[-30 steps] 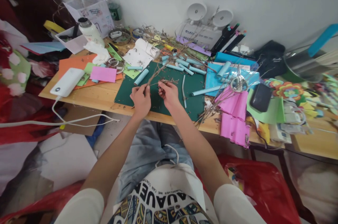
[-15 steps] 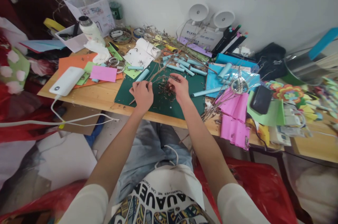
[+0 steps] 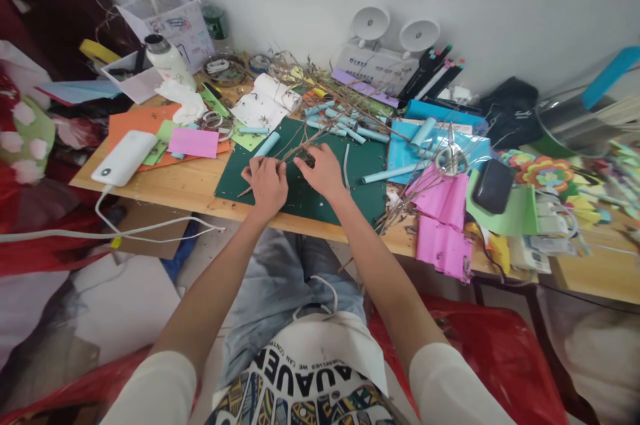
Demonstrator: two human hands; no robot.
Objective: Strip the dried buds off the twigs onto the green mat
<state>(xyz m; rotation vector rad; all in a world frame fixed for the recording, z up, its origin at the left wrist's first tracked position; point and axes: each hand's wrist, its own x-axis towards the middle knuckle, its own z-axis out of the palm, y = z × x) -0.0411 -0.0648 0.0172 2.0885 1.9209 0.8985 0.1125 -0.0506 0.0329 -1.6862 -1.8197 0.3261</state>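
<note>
My left hand (image 3: pixel 269 185) is closed around a dry brown twig (image 3: pixel 296 147), whose cut end sticks out to the left below the fingers. The twig's thin branches spread up and right over a dark green cutting mat (image 3: pixel 320 206). Close by on the right, my right hand (image 3: pixel 323 173) is closed, thumb and fingers pinching the twig's dark, crumpled side shoots, mostly hidden by the hand. A pale blue paper roll (image 3: pixel 268 144) lies just above my left hand. A thin pale strip (image 3: pixel 346 166) rests on the mat beside my right hand.
Several blue paper rolls (image 3: pixel 353 131) and loose twigs lie behind the mat. Scissors (image 3: pixel 451 157) rest on blue and pink paper at right, near a black phone-like object (image 3: pixel 493 186). At left are a white power bank (image 3: pixel 124 158) and a white bottle (image 3: pixel 170 61).
My right hand has moved left, closer to my left hand, over the dry shoots. The pale strip on the mat now shows. My left hand keeps its grip on the twig.
</note>
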